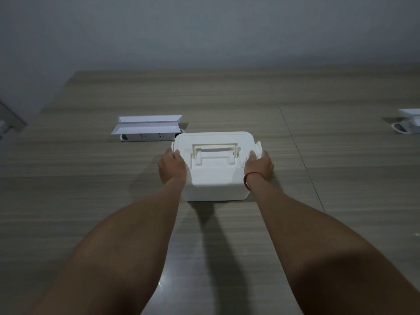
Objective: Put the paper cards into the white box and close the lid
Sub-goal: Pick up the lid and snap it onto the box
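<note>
The white box (216, 178) stands on the wooden table (91, 189) in the middle of the view, its lid down on top and a cream handle (214, 150) lying flat on the lid. My left hand (171, 165) grips the box's left side at the latch. My right hand (260, 165), with a red string on the wrist, grips the right side, where the latch flap (258, 148) sticks out. No paper cards are in sight.
Behind the box to the left lies a white power strip (147, 136) with two long white trays (147, 123) over it. A white object (408, 125) sits at the right edge. A seam runs down the table right of the box.
</note>
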